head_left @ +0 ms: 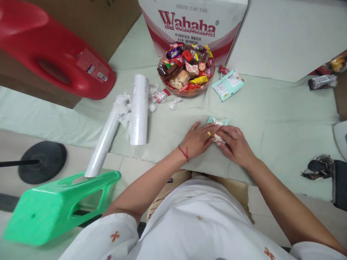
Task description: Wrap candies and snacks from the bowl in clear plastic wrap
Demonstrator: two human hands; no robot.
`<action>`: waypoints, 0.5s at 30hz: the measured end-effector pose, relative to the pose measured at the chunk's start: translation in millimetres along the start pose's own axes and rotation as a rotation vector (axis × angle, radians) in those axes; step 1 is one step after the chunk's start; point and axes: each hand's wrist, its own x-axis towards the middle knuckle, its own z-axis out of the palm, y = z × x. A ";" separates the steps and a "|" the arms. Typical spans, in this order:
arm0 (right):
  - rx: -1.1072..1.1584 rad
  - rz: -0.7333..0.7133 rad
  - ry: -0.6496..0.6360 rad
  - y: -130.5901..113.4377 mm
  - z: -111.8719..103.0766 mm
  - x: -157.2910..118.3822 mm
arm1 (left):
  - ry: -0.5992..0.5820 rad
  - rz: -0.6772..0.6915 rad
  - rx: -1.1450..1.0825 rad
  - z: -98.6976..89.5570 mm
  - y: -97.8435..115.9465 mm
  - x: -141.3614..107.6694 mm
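A small snack packet (218,121), mint green and clear with something pale inside, lies on the cloth-covered table in front of me. My left hand (197,139), with a red string on its wrist, covers the packet's left side with its fingers. From the right, my right hand (235,143) grips the packet with bent fingers. Both hands' fingertips meet over the packet and hide its middle. Beyond it are a bowl (187,92) heaped with wrapped sweets and a flat mint-green packet (228,85).
Left of my hands are two rolls of clear plastic film, one standing (139,112) and one slanting (103,142), beside crumpled wrap. A red jug (62,57), green stool (40,213) and Wahaha box (195,21) surround the area. Keys (318,167) lie right.
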 end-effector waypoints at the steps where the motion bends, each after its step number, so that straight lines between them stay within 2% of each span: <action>1: 0.060 0.012 0.030 2.2 -2.0 -1.4 | -0.025 -0.014 0.005 -1.1 -0.3 -0.4; 4: 0.093 0.065 0.080 5.3 -2.8 -5.4 | -0.051 -0.015 0.017 -2.1 1.2 -2.7; 8: -0.052 0.044 -0.092 3.5 8.3 -12.1 | -0.038 -0.055 0.010 -0.4 4.7 -3.1; 11: -0.006 0.064 -0.145 6.2 9.0 -14.8 | -0.019 -0.081 -0.061 1.2 1.6 -2.0; 13: 0.123 0.102 -0.111 9.7 0.6 -14.5 | 0.019 -0.071 -0.155 1.5 -4.3 -2.8; 15: 0.238 0.164 -0.014 11.8 -12.2 -13.7 | 0.092 -0.042 -0.281 0.3 -11.2 -6.3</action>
